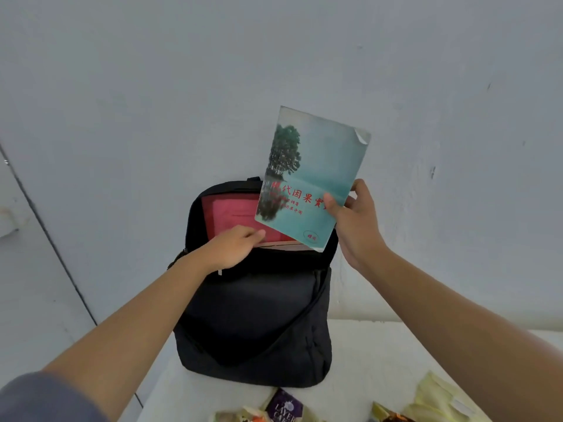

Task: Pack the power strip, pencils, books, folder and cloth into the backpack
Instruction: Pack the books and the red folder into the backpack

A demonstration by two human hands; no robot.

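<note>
Inside open backpack (256, 324), red folder (231, 217), teal book (310, 178) above

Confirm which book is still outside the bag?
The teal book, held above the backpack by the right hand; the red book is already inside.

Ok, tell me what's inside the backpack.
The open backpack shows a red book or folder standing inside. The teal book and left hand cover the rest; deeper contents are hidden.
</note>
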